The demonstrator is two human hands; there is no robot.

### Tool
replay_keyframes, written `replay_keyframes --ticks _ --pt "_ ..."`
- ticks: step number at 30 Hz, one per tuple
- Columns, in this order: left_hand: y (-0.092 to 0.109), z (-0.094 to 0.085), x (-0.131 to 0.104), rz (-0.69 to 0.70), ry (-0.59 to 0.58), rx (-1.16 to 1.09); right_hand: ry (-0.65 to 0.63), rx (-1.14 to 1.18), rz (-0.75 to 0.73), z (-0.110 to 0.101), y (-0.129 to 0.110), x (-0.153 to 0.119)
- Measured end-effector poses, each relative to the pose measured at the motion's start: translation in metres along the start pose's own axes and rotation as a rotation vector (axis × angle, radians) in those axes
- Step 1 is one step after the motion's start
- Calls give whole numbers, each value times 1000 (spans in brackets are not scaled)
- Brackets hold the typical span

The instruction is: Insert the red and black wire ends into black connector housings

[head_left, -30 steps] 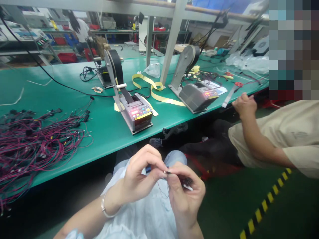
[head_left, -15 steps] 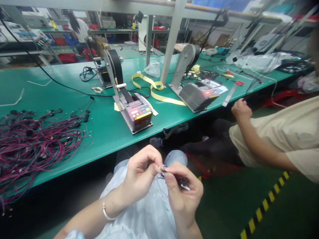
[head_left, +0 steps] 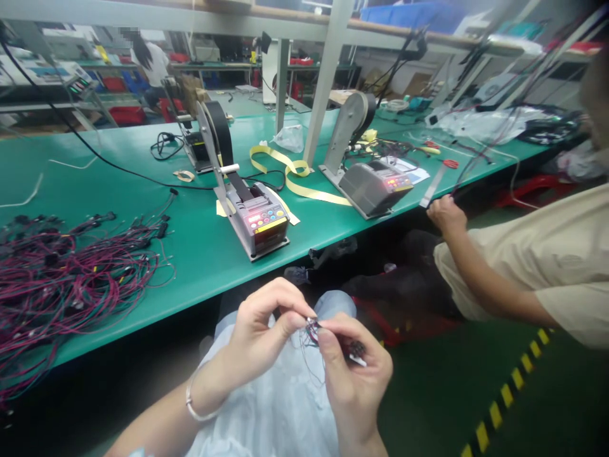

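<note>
Above my lap, my left hand [head_left: 269, 327] pinches thin wires [head_left: 311, 330] between thumb and forefinger. Facing it, my right hand [head_left: 354, 368] grips the same small wire harness, its thumb and forefinger close to the left fingertips. A black connector [head_left: 356, 348] with a white part shows in the curl of my right fingers. Fine wire loops hang below the fingertips. Just which wire each finger holds is too small to make out.
A pile of red and black wire harnesses [head_left: 85, 273] lies on the green table [head_left: 190, 254]. Two tape dispensers [head_left: 264, 222] stand there, with yellow tape [head_left: 318, 193] between them. On the right sits a co-worker [head_left: 504, 266], one hand near the table edge; red-handled scissors [head_left: 450, 164] lie beyond.
My hands have drawn slightly apart, and more of the wires shows between the fingertips. The co-worker's hand has shifted a little left and down. The view has tilted slightly.
</note>
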State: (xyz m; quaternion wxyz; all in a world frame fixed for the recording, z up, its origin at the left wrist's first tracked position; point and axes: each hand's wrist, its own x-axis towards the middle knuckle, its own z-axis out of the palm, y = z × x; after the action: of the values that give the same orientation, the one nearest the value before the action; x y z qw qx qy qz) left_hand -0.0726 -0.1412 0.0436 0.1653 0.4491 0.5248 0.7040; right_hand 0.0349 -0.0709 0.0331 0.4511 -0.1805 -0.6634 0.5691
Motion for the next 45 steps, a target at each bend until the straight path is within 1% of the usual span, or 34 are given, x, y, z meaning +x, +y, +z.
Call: replay_keyframes --ticks 4,7,9,11,16,23,26,29,32,34,36,38,42,45 --pt "6 -14 4 127 -126 210 -42 -32 0 -3 0 -1" --pt "11 -22 8 216 -228 334 -66 -67 -30 -4 -2 -2" --pt "14 -24 10 244 -254 375 -82 -86 -54 -4 -2 -2" --pt "14 -23 9 251 -225 391 -86 -92 -66 -2 -2 -2" --pt "9 -15 3 224 -99 402 -64 -90 -54 2 -3 -1" --pt "10 -5 2 212 -4 443 -24 -99 -20 4 -4 0" --pt "9 -4 4 203 24 419 -16 -97 -8 4 -3 0" --pt "6 -5 6 179 8 339 5 -79 47 5 -3 1" --pt "3 -8 7 133 -38 269 28 -38 99 4 -3 1" --pt "3 -10 7 107 -63 248 20 -5 123 3 0 0" --pt "4 -11 7 95 -73 232 -4 52 163 1 3 -1" --pt "5 -11 8 75 -70 213 -47 168 233 -1 6 -2" --pt "7 -10 11 16 -50 170 -162 475 435 -1 6 1" --pt "7 -10 14 -63 -49 132 -203 578 551 0 3 6"
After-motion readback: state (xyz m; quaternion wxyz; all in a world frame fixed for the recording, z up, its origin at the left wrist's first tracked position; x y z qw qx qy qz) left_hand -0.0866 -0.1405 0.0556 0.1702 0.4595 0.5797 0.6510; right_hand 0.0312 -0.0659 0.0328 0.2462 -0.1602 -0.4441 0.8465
